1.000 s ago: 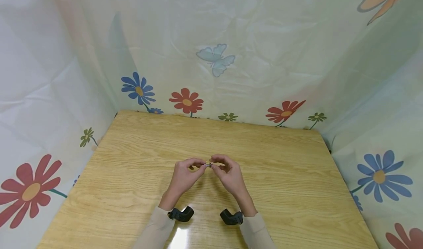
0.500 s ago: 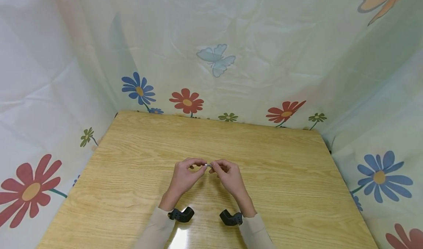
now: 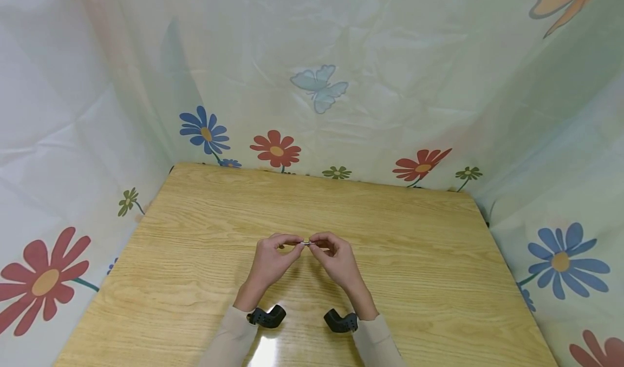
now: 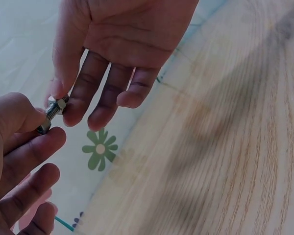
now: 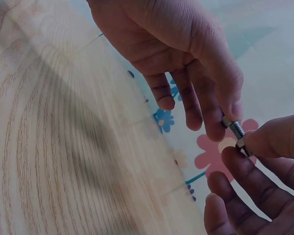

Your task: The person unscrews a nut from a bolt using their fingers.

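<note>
Silvery bolt [image 4: 52, 111], lower centre of the head view: the left hand [image 3: 273, 256] pinches its head; the right hand [image 3: 337, 256], fingers repositioned since half a second ago, pinches the nut [image 4: 61, 104], apparently turning it on the thread.

- bolt [image 5: 236, 129]: silvery metal, its shaft ridged with thread, lightly shiny
- nut [image 4: 61, 104]: similar silvery metal, smooth on its flats
- tabletop [image 3: 414, 237]: wood-grained, finely lined, glossy enough for a white glare
- backdrop [image 3: 390, 58]: creased sheet with a soft sheen, cloth or plastic unclear
- wrist mounts [image 3: 271, 316]: black, matt, plastic-looking
- sleeves [image 3: 226, 337]: pale cloth, matt
</note>
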`<state>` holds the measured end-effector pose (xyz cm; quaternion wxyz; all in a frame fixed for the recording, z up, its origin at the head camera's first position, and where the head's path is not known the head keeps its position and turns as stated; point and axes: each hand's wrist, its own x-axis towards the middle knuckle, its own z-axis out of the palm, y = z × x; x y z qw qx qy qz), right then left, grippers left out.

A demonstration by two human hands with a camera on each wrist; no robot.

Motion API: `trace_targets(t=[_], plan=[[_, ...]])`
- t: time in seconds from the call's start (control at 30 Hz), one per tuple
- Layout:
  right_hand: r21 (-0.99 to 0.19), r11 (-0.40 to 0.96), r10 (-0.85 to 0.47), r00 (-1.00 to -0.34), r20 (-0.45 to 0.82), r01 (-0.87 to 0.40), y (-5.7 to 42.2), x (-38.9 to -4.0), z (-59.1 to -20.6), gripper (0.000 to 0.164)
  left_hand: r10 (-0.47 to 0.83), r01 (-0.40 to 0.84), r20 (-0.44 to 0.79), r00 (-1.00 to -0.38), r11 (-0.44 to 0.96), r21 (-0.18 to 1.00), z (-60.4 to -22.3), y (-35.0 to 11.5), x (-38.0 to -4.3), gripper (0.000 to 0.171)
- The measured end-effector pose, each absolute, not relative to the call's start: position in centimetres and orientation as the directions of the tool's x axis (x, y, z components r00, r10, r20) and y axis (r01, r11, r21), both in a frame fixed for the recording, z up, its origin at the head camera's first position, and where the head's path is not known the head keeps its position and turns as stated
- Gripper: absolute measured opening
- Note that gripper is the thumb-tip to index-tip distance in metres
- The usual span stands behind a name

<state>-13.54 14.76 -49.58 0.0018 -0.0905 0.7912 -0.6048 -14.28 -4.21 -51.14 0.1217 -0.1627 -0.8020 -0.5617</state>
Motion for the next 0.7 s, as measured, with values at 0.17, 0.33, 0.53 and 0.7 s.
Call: trace_targets(t=[0.17,0.33,0.53,0.7], plan=[[-0.954,0.223,-0.178,-0.971,0.160,-0.198,14.75,-13.52,-49.54,0.015,0.126,0.399,0.378,-0.917,0.323,0.858,-51.19,-4.25,-14.33,0.008],[-0.947,0.203,-0.181,-0.960,0.214,-0.249,14.80,-13.51,-49.39,0.017,0.130,0.395,0.373,-0.918,0.327,0.858,-51.24,-4.29,-14.34,0.008],[-0.959,0.211,-0.133,-0.977,0.164,-0.190,14.68,-13.58,-49.26,0.026,0.123,0.412,0.394,-0.911,0.335,0.847,-51.13,-4.34,-14.38,0.009],[-0.960,0.259,-0.099,-0.992,0.082,-0.105,14.55,-13.62,-49.46,0.028,0.116,0.423,0.409,-0.905,0.321,0.847,-51.07,-4.42,-14.44,0.010]])
